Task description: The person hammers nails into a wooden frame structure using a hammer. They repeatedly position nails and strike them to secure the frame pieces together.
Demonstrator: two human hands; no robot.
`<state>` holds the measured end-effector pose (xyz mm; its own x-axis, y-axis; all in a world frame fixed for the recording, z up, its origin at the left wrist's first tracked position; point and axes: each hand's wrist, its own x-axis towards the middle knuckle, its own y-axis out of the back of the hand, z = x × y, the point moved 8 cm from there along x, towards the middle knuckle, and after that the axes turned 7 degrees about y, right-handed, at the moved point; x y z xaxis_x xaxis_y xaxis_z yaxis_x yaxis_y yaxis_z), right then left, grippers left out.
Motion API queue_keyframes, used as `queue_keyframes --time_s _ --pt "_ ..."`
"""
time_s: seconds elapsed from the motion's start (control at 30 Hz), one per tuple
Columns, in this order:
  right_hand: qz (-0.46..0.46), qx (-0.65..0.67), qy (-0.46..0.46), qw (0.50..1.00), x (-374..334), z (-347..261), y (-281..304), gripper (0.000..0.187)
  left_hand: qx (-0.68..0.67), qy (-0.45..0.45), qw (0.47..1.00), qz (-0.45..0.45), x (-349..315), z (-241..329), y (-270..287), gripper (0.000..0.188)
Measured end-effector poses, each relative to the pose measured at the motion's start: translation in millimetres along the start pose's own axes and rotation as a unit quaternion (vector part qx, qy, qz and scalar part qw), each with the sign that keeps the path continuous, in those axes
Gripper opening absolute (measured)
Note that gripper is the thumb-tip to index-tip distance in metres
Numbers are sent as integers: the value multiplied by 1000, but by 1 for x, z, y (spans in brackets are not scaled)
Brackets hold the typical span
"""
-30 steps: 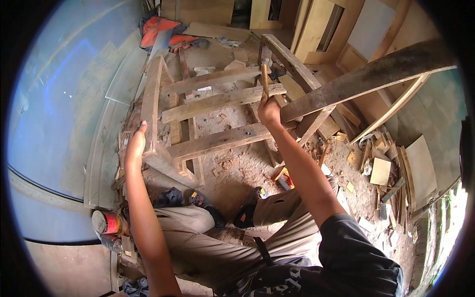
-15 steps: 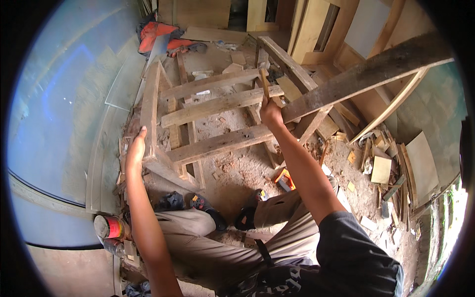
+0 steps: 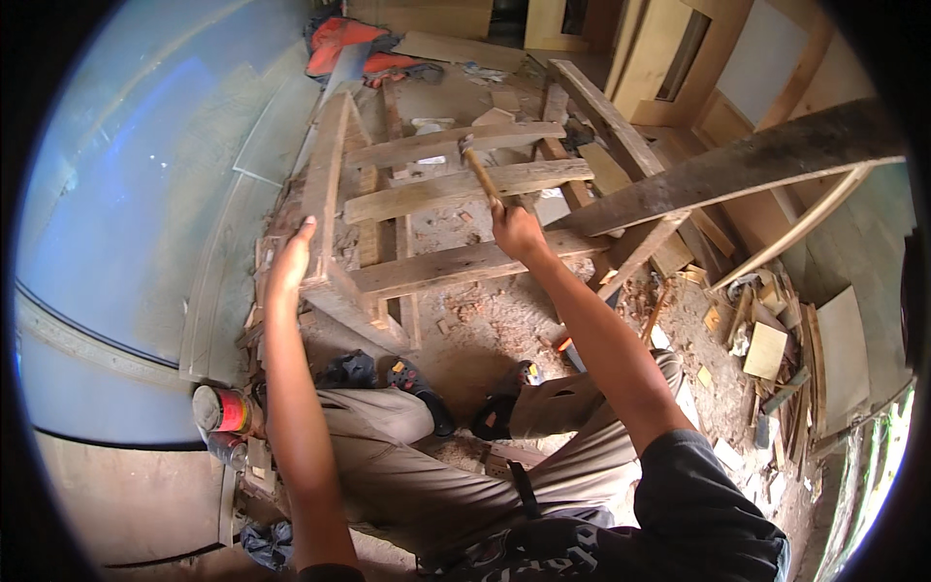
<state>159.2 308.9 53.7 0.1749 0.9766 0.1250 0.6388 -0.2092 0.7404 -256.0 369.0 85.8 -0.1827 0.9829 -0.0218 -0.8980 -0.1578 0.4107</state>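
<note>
A rough wooden frame (image 3: pixel 427 270), made of old beams joined by slats (image 3: pixel 475 189), stands in front of me. My left hand (image 3: pixel 292 256) is wrapped around the outer side of its left beam (image 3: pixel 334 175), thumb up along the wood. In my right hand (image 3: pixel 518 235) is a hammer (image 3: pixel 482 177), its wooden handle slanting up and to the left. The hammer's head appears above the slats, near the middle of the frame; whether it touches wood I cannot tell. A long dark plank (image 3: pixel 737 155) runs from the frame's right side toward the upper right.
Wood offcuts (image 3: pixel 766 349) are piled at the right. A can with a red label (image 3: pixel 229 410) stands at my left, beside a blue-grey panel (image 3: pixel 107 242). Orange and dark cloth (image 3: pixel 354 48) lies at the far end. Wood chips litter the floor around my shoes (image 3: pixel 422 393).
My right hand has swung the hammer leftward, from nearly upright to leaning left over the slats. My left hand keeps its hold on the beam. The whole view has shifted slightly.
</note>
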Motion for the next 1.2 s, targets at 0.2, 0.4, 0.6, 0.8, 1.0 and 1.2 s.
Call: queue_keyframes --time_s 0.2,0.4,0.6,0.8,1.0,1.2 --pt "-58 124 -83 987 16 -44 -21 64 4 39 998 -42 2 -18 26 61" --pt "-143 49 -80 985 -1 -24 -59 72 1 64 997 -52 -34 26 5 71" --pt "-163 32 8 986 10 -52 -95 67 -16 47 998 -26 -50 40 11 63" --pt "33 194 58 979 40 -114 -75 63 1 61 997 -46 -52 45 5 73" --pt "-222 44 -43 973 35 -102 -125 75 33 85 996 16 -49 38 10 57" --pt "54 68 138 987 26 -147 -102 71 -2 38 999 -5 -45 41 13 56"
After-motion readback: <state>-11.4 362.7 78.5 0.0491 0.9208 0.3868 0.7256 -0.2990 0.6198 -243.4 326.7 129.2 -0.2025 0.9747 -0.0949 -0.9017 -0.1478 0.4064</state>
